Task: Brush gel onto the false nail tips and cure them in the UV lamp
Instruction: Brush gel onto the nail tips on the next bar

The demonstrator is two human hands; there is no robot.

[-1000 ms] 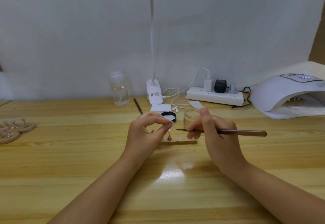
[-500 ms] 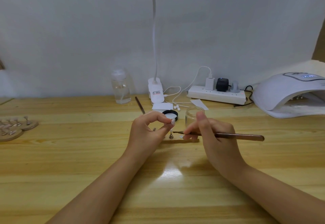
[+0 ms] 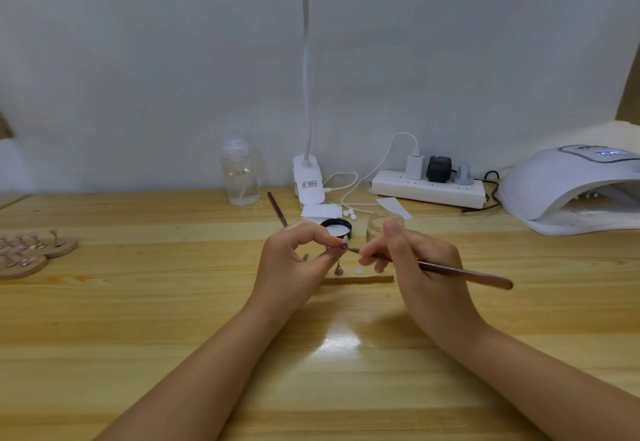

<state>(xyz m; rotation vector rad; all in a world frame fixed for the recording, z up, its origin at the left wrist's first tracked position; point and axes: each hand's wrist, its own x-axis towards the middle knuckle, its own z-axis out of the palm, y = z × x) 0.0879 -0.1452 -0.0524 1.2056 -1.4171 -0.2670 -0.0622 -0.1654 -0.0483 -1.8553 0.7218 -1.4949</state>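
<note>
False nail tip (image 3: 345, 241) sits pinched in the left hand (image 3: 294, 264) grip above the tabletop (image 3: 138, 319); the right hand (image 3: 419, 267) grip holds the gel brush (image 3: 450, 271), bristles touching the tip.

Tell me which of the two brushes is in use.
The brush gripped by the right hand, bristles at the nail tip; the other brush lies untouched behind the left hand.

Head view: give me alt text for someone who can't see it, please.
Over a wooden table, the left hand pinches a false nail tip while the right hand holds a brush with its bristles at the tip. A glass jar and black lid sit just behind; a white UV lamp stands at far right.
</note>
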